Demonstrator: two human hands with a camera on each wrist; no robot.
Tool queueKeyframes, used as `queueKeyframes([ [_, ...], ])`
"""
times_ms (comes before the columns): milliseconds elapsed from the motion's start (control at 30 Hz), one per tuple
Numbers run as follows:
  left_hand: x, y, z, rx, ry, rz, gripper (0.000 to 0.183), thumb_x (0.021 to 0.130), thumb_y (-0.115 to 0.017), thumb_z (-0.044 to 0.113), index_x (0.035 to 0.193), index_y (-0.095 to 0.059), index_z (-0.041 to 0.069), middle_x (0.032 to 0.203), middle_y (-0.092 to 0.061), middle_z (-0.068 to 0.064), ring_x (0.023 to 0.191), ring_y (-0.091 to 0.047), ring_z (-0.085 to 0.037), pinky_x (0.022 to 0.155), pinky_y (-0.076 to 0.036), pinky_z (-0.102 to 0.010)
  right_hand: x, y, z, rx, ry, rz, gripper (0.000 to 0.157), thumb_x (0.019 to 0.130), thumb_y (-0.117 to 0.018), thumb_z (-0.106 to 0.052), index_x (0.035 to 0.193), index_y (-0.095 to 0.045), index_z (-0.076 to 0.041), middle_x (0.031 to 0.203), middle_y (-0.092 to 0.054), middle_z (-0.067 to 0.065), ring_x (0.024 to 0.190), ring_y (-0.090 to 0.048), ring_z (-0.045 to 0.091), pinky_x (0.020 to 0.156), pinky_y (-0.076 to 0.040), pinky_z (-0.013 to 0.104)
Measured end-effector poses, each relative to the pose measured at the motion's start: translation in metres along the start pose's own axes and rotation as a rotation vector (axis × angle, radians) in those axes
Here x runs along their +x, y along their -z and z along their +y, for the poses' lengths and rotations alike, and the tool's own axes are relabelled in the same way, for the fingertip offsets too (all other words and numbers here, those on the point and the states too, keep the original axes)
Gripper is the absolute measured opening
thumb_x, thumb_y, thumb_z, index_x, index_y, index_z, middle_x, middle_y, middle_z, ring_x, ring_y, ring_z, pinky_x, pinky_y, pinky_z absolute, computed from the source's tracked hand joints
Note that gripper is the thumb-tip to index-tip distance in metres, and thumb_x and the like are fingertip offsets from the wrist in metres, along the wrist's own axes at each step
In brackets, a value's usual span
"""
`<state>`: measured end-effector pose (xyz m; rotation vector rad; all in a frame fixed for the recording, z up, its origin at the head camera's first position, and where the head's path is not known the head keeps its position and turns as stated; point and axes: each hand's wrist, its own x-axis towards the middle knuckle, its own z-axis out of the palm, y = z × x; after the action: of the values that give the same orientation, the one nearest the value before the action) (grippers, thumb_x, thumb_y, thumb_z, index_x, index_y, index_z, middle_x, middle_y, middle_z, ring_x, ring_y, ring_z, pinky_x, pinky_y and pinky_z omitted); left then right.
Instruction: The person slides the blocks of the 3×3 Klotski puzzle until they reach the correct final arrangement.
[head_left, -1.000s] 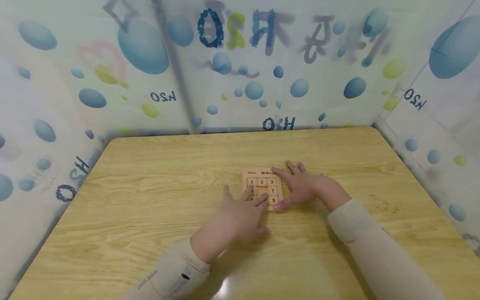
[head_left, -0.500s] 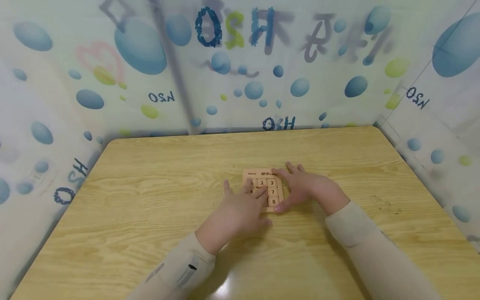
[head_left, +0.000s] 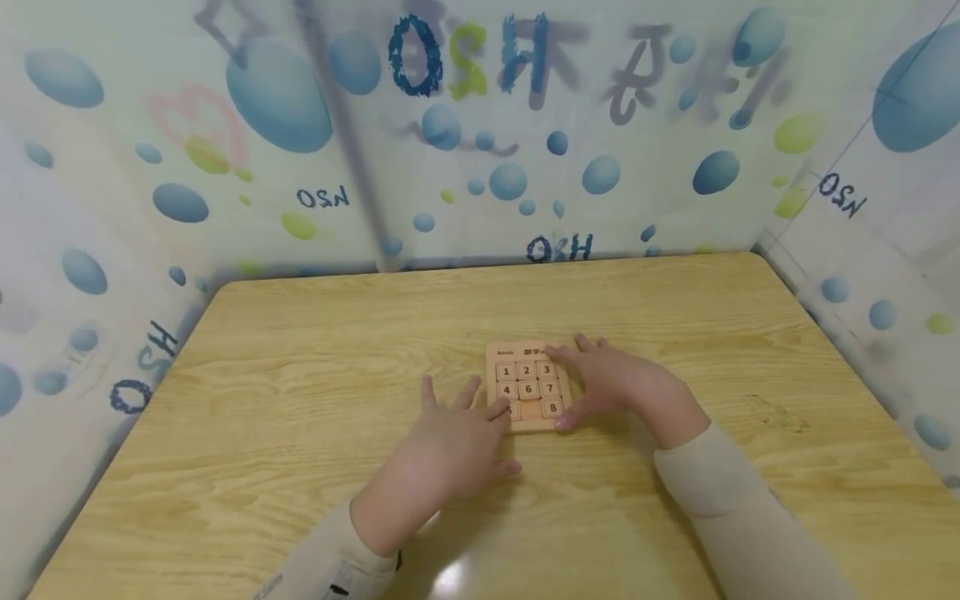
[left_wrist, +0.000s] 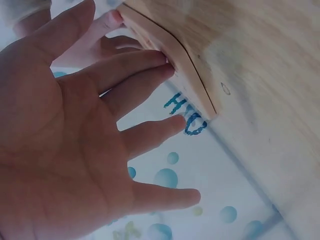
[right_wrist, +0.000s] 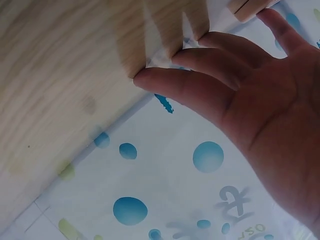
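A small wooden sliding number puzzle (head_left: 528, 386) lies flat near the middle of the wooden table (head_left: 300, 400). Its tiles read 1, 2, 3 in the top row, 4, 6, 7 in the middle, and 8 at bottom right, with a gap beside the 8. My left hand (head_left: 450, 437) lies spread, fingers straight, one fingertip on the puzzle's lower left corner (left_wrist: 170, 55). My right hand (head_left: 611, 379) rests flat against the puzzle's right edge, thumb at its lower right corner (right_wrist: 250, 7).
Walls covered in white sheeting with blue and green bubbles (head_left: 510, 179) close the table on three sides. Both forearms wear beige sleeves (head_left: 720, 492).
My left hand has drawn back down and to the left off the tiles, uncovering the middle row; only a fingertip stays on the lower left corner. The right hand has barely moved.
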<state>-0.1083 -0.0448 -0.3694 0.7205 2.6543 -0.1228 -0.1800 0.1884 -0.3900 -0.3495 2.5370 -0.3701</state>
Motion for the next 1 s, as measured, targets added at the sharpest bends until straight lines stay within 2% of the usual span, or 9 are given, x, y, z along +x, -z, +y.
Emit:
queueKeyframes([
  [100, -0.001, -0.003, 0.003, -0.003, -0.008, 0.011, 0.072, 0.1, -0.057, 0.069, 0.157, -0.054, 0.026, 0.172, -0.038, 0.011, 0.167, -0.021, -0.032, 0.122, -0.011, -0.085, -0.001, -0.001, 0.0, 0.004, 0.001, 0.003, 0.114, 0.078, -0.087, -0.061, 0.17, -0.027, -0.032, 0.178, -0.01, 0.024, 0.161, -0.011, 0.059, 0.117, -0.019, 0.087],
  [267, 0.008, -0.006, 0.014, 0.026, -0.046, 0.025, 0.077, 0.098, -0.056, 0.072, 0.16, -0.05, 0.026, 0.173, -0.035, 0.012, 0.168, -0.02, -0.029, 0.122, -0.016, -0.085, 0.0, -0.003, 0.002, 0.021, 0.001, 0.001, 0.114, 0.079, -0.087, -0.06, 0.171, -0.027, -0.031, 0.178, -0.009, 0.025, 0.161, -0.009, 0.059, 0.118, -0.019, 0.086],
  [467, 0.018, 0.0, 0.026, 0.019, -0.059, 0.018, 0.08, 0.1, -0.056, 0.071, 0.165, -0.043, 0.026, 0.176, -0.031, 0.01, 0.168, -0.016, -0.029, 0.123, -0.014, -0.084, -0.001, -0.002, 0.002, 0.041, 0.011, -0.004, 0.113, 0.08, -0.086, -0.061, 0.171, -0.026, -0.03, 0.178, -0.007, 0.026, 0.161, -0.007, 0.06, 0.118, -0.019, 0.087],
  [633, 0.026, 0.003, 0.028, 0.0, -0.045, 0.017, 0.083, 0.1, -0.057, 0.069, 0.167, -0.037, 0.025, 0.177, -0.027, 0.008, 0.169, -0.015, -0.03, 0.123, -0.012, -0.084, 0.0, -0.002, 0.002, 0.045, 0.022, -0.01, 0.112, 0.081, -0.085, -0.06, 0.171, -0.025, -0.03, 0.178, -0.005, 0.027, 0.161, -0.005, 0.06, 0.118, -0.019, 0.087],
  [767, 0.032, 0.002, 0.029, 0.002, -0.075, 0.003, 0.078, 0.101, -0.056, 0.069, 0.167, -0.038, 0.03, 0.177, -0.026, 0.012, 0.169, -0.013, -0.03, 0.123, -0.012, -0.085, 0.001, -0.003, 0.002, 0.033, 0.011, -0.012, 0.11, 0.083, -0.086, -0.057, 0.171, -0.025, -0.031, 0.178, -0.005, 0.026, 0.161, -0.005, 0.06, 0.117, -0.02, 0.088],
  [867, 0.033, 0.001, 0.031, -0.007, -0.1, -0.008, 0.075, 0.102, -0.054, 0.069, 0.166, -0.038, 0.033, 0.176, -0.027, 0.015, 0.169, -0.013, -0.029, 0.123, -0.011, -0.085, 0.001, -0.003, 0.002, 0.026, 0.008, -0.011, 0.108, 0.084, -0.086, -0.055, 0.171, -0.025, -0.031, 0.178, -0.005, 0.026, 0.161, -0.006, 0.061, 0.116, -0.021, 0.088],
  [1000, 0.03, 0.0, 0.03, -0.008, -0.09, -0.012, 0.074, 0.102, -0.053, 0.069, 0.165, -0.04, 0.033, 0.175, -0.029, 0.016, 0.169, -0.014, -0.028, 0.123, -0.011, -0.085, 0.0, -0.002, 0.002, 0.02, 0.009, -0.008, 0.111, 0.083, -0.085, -0.059, 0.171, -0.024, -0.032, 0.178, -0.006, 0.026, 0.161, -0.006, 0.061, 0.115, -0.021, 0.089],
])
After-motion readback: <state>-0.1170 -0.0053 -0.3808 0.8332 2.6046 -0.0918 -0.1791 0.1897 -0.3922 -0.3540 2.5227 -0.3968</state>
